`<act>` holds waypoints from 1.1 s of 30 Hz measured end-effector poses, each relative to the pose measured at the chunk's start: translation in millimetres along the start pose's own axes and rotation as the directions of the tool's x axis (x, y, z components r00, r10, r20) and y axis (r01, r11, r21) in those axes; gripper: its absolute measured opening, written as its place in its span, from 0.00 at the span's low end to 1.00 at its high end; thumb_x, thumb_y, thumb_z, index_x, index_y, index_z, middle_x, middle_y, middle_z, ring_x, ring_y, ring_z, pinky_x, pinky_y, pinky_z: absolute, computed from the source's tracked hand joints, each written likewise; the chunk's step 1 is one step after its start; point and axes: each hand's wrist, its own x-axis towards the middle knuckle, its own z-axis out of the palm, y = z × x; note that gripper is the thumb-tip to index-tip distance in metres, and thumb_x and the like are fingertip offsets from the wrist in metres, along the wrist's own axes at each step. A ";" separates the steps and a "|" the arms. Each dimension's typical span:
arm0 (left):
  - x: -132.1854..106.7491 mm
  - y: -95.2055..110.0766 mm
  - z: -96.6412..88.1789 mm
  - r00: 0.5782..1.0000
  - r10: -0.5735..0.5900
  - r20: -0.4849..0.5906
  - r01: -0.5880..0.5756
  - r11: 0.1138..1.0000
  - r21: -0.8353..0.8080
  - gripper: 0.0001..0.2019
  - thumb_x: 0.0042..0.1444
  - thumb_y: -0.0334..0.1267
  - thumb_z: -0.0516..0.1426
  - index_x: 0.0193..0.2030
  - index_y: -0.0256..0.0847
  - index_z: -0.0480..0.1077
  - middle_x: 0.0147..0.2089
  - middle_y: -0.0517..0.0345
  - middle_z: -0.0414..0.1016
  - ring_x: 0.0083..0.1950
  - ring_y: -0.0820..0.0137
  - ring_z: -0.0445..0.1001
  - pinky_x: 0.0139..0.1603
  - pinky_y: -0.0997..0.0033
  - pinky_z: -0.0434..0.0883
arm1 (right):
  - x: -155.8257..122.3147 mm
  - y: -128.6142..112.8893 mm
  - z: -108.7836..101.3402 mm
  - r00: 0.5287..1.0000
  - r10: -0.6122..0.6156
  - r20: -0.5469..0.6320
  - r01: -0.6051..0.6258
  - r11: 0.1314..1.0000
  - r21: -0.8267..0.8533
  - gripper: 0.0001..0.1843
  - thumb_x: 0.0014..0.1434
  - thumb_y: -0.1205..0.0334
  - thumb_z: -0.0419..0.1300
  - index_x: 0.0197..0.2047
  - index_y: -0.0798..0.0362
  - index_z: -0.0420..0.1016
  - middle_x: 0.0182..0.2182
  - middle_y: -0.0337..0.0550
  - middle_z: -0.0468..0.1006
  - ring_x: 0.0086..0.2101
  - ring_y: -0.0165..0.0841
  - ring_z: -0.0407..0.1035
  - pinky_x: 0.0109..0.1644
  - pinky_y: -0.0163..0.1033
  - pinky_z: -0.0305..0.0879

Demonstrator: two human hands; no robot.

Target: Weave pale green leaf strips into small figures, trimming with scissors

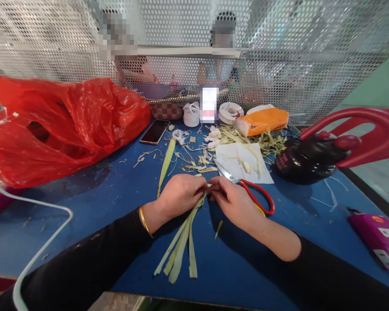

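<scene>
Where L hand (183, 193) meets R (231, 199), strips (181, 250) bunch.

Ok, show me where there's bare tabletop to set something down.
Largely bare: left, between the red plastic bag, white cable and left sleeve; front, between the leaf strips and right sleeve; right, between the scissors and purple power strip. Crowded: far middle, with leaf scraps and white paper.

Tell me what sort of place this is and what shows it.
Probably a handicraft workspace, though whether at home or in a shop I cannot say. Long pale-green strips, red-handled scissors and a heap of plant scraps suggest it.
</scene>
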 end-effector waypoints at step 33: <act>8.4 -8.4 -0.9 0.969 -0.237 0.070 0.246 0.908 -0.339 0.03 0.52 0.33 0.58 0.29 0.40 0.72 0.29 0.61 0.76 0.32 0.72 0.72 0.34 0.74 0.66 | 2.6 5.8 -4.9 0.999 -0.048 -0.020 0.049 0.999 0.022 0.11 0.56 0.77 0.53 0.29 0.52 0.68 0.29 0.39 0.74 0.30 0.31 0.71 0.35 0.38 0.66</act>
